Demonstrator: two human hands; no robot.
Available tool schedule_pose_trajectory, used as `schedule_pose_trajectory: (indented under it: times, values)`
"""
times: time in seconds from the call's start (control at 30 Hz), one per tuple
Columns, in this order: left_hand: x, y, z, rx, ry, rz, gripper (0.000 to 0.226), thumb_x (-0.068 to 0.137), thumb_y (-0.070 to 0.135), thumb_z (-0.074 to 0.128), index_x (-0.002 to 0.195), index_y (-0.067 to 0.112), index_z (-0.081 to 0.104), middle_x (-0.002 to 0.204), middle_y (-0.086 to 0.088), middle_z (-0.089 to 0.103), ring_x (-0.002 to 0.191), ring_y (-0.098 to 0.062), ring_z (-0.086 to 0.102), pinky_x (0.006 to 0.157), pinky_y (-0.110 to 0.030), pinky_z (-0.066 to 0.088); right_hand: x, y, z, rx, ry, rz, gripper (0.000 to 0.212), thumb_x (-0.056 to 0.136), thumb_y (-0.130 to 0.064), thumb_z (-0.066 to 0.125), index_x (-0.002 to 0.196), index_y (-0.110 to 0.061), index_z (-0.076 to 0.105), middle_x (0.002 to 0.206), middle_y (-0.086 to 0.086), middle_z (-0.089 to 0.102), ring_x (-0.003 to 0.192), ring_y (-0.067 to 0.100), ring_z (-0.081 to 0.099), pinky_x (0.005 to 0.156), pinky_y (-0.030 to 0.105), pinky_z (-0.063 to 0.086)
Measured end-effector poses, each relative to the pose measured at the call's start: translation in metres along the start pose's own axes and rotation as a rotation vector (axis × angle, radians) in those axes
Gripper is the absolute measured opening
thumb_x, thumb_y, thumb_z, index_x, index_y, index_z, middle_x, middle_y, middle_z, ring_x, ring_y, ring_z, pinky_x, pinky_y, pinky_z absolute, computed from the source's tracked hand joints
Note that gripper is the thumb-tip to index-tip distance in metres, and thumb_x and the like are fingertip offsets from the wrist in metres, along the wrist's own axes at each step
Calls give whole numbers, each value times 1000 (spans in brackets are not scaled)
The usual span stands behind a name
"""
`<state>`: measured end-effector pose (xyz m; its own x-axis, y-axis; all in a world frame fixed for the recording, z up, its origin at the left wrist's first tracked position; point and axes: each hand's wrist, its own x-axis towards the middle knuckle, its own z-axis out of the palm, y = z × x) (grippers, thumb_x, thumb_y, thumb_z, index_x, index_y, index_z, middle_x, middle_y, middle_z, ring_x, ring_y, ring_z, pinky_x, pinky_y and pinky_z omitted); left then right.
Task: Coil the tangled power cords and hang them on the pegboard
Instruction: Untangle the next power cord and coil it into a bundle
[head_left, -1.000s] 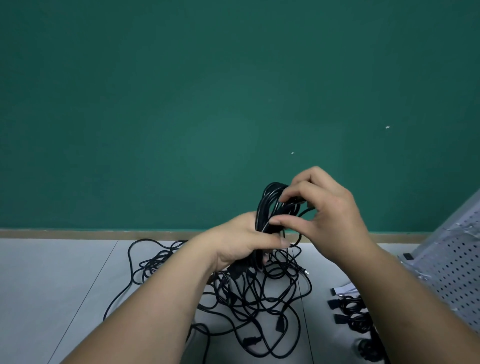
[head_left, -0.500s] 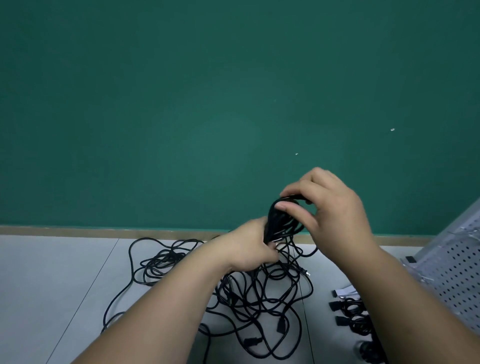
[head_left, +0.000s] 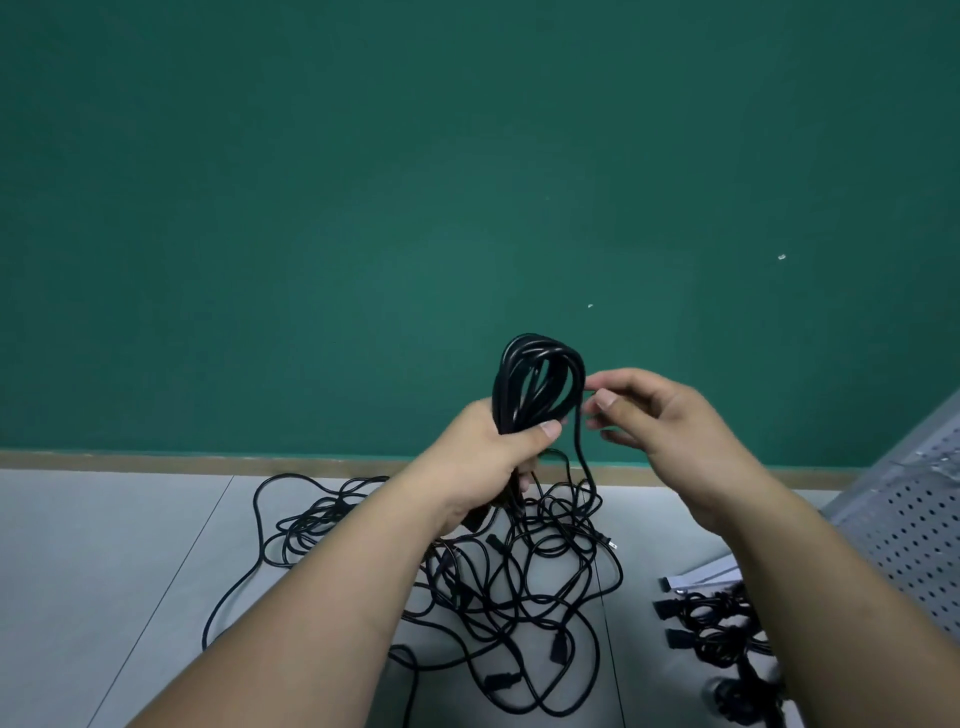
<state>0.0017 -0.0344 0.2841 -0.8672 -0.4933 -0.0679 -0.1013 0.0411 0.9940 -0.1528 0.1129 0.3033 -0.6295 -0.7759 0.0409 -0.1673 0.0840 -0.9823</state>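
Green wall (head_left: 363, 208) fills the top of your view, with grey floor (head_left: 104, 571) below it. The perforated grey pegboard (head_left: 914, 525) leans in at the right edge. The tangled power cords (head_left: 524, 587) sprawl on the floor between your forearms, a black heap with connectors poking out. Right of the heap, near the pegboard's foot, lie some bundled black cords (head_left: 717, 623).

Now up in the air: your left hand (head_left: 488, 457) is clenched around the lower part of a black coil (head_left: 540, 379), thumb pressed across the strands, and the loops stand upright above the fist against the wall. Your right hand (head_left: 665, 431) sits just beside the coil, fingers loosely curled. Its fingertips are right at the loose strand (head_left: 583, 457) dropping to the heap, but I cannot tell whether they pinch it. A pronged plug (head_left: 612, 544) lies at the heap's right edge.
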Motion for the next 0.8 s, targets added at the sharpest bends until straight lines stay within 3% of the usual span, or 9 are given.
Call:
schedule_pose_trajectory:
  times: [0.07, 0.13, 0.23, 0.3, 0.4, 0.5, 0.6, 0.7, 0.8]
  values:
    - [2, -2, 1, -43, 19, 17, 14, 103, 12, 69, 105, -1, 67, 62, 5, 45, 61, -16, 44, 59, -31, 49, -2, 1, 7, -134, -36, -66, 15, 106, -22, 64, 113, -27, 76, 115, -8, 77, 114, 5, 69, 105, 32, 50]
    - [0, -4, 4, -53, 26, 26, 7, 102, 11, 69, 95, 10, 67, 63, 1, 46, 63, -19, 45, 61, -32, 50, -4, -1, 16, -189, -36, -111, 13, 107, -26, 62, 110, -28, 75, 116, -11, 75, 115, 4, 67, 101, 27, 48]
    - [1, -7, 7, -38, 77, 25, 13, 103, 12, 68, 93, 20, 72, 73, 2, 62, 72, -16, 58, 69, -33, 52, -6, -1, 28, -76, -30, -67, 15, 109, -18, 58, 107, -21, 72, 101, -3, 78, 99, 14, 75, 95, 37, 59]
    - [-1, -9, 9, -31, 85, 30, 14, 104, 13, 67, 108, 23, 76, 92, 11, 76, 88, -6, 70, 83, -29, 56, -6, 1, 34, -74, 13, -70, 16, 109, -15, 58, 106, -20, 72, 95, 1, 77, 92, 20, 76, 92, 43, 63]
    - [-2, -9, 8, -44, 72, 31, 19, 105, 10, 64, 120, 15, 74, 115, -3, 79, 112, -17, 73, 101, -30, 55, -8, 0, 39, -60, 72, -67, 16, 108, -15, 60, 102, -22, 73, 90, 3, 76, 81, 20, 76, 86, 47, 65]
    - [-3, -6, 7, -199, -15, -90, 22, 108, 7, 57, 128, 7, 67, 106, -17, 78, 97, -33, 78, 90, -41, 62, -11, 0, 43, -207, 126, -64, 14, 106, -22, 61, 99, -29, 72, 87, -4, 76, 78, 14, 76, 82, 43, 63]
    - [-5, -4, 8, -259, -88, -179, 16, 107, 7, 59, 120, 1, 64, 89, -13, 70, 77, -29, 73, 73, -42, 63, -12, -3, 48, -483, 173, -151, 24, 106, -30, 55, 127, -31, 65, 115, -12, 70, 114, 12, 64, 100, 36, 50]
    - [-8, -6, 16, -168, -176, -175, 4, 102, 2, 60, 104, 5, 60, 76, -8, 55, 61, -18, 55, 64, -38, 57, -11, -7, 51, -371, 68, -77, 54, 108, -40, 49, 160, -38, 35, 146, -6, 58, 135, 16, 53, 117, 42, 41]
    - [-8, -9, 19, -103, -279, -136, 10, 100, 0, 61, 105, 9, 58, 74, -2, 49, 58, -14, 45, 59, -33, 52, -9, -8, 48, -316, 91, -71, 57, 103, -59, 52, 156, -44, 38, 141, -10, 62, 132, 13, 57, 117, 43, 43]
